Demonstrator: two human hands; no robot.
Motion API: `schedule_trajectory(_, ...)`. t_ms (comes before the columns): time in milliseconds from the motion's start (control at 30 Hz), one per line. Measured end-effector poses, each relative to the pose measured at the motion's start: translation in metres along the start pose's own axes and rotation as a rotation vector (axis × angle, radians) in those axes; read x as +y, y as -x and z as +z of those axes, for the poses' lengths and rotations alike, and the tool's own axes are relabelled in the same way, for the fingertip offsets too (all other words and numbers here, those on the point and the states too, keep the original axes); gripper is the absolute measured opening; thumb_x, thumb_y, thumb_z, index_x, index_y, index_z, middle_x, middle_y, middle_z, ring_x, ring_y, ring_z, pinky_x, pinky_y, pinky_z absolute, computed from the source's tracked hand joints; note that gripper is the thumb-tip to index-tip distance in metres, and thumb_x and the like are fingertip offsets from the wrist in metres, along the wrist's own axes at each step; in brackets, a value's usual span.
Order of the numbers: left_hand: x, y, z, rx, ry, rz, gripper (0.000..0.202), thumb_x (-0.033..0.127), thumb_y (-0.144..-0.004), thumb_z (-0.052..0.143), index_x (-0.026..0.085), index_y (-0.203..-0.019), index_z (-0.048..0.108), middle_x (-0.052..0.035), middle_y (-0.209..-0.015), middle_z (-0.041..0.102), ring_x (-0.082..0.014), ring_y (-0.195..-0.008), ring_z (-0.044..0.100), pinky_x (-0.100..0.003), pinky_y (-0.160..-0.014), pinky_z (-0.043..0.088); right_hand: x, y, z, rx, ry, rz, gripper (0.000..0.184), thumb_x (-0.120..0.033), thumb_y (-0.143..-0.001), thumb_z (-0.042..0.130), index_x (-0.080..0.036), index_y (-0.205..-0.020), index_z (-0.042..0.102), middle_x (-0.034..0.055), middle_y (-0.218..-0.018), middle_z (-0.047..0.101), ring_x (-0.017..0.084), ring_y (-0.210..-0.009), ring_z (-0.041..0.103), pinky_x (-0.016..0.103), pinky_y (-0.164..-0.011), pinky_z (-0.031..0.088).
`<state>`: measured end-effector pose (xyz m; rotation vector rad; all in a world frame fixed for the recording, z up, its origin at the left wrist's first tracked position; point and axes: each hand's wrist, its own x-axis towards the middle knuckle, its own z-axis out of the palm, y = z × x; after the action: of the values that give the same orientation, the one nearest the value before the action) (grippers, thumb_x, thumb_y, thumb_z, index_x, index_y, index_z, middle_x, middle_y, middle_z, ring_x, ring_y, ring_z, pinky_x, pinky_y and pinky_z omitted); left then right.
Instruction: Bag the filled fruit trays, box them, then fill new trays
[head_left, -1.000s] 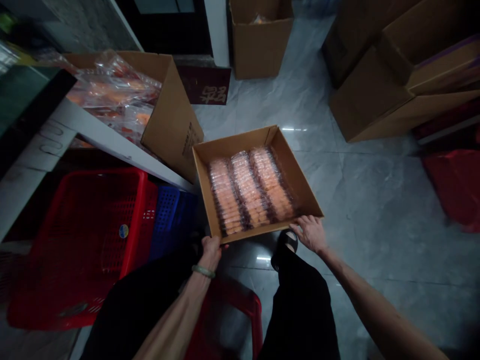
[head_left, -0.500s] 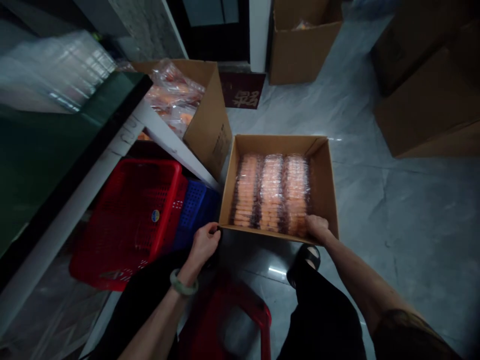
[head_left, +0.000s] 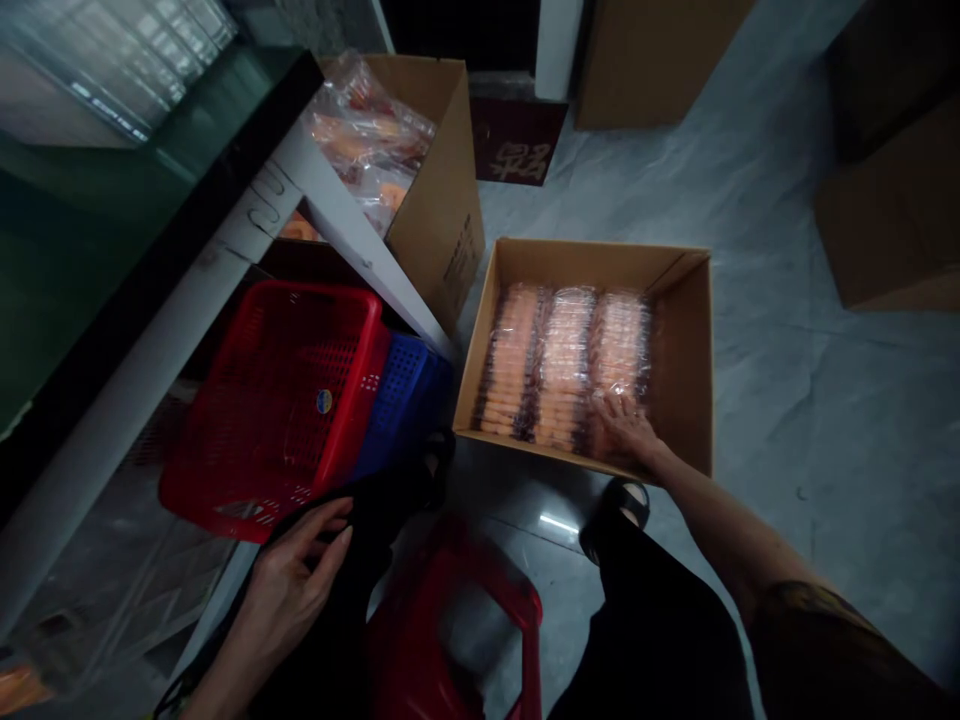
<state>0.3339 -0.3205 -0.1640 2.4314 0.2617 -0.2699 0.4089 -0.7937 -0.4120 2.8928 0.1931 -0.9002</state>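
Note:
On the floor in front of me is an open cardboard box (head_left: 686, 370) with three rows of orange packs in clear plastic (head_left: 568, 340). My right hand (head_left: 626, 428) reaches inside it, fingers spread flat on the near end of the right-hand row. A bare strip runs along the box's right side. My left hand (head_left: 304, 570) hangs over my left thigh, apart from the box, holding nothing, with its fingers loosely bent and apart. Nearest to it is a red plastic basket (head_left: 375, 330).
A blue basket (head_left: 409, 390) sits beside the red one under the green-topped table (head_left: 247, 210). Behind stands a cardboard box (head_left: 442, 190) of plastic-wrapped orange items. A red stool (head_left: 529, 610) is between my legs. More cartons (head_left: 892, 220) stand at the right and back.
My left hand has left the box's near left corner and drawn back toward my thigh. My right hand has opened from a closed grip and now lies flat on the packs. The view has shifted.

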Motion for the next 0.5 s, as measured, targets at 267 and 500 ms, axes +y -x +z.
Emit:
schedule_trajectory(267,0.001,-0.006,0.004,0.028,-0.069,0.177,0.031,0.037,-0.078,0.058,0.02,-0.103,0.062,-0.0061,-0.092,0.069,-0.0161,-0.072,0.066,-0.023,-0.056,0.055,-0.003,-0.01,0.024,-0.003,-0.036,0.055,0.069,-0.024,-0.082,0.05,-0.02,-0.145,0.023,0.015,-0.152,0.012,0.042,-0.135,0.012,0.057,-0.102,0.026)
schedule_trajectory(500,0.02,0.02,-0.032,0.145,-0.177,0.358,0.032,0.024,-0.082,0.057,0.021,-0.114,0.056,-0.0053,-0.098,0.068,-0.0127,-0.072,0.066,-0.02,-0.059,0.055,-0.014,-0.002,0.018,0.148,-0.127,0.104,0.052,-0.02,-0.081,0.048,-0.019,-0.133,0.047,0.0209,-0.134,0.045,0.038,-0.119,0.045,0.052,-0.09,0.039)
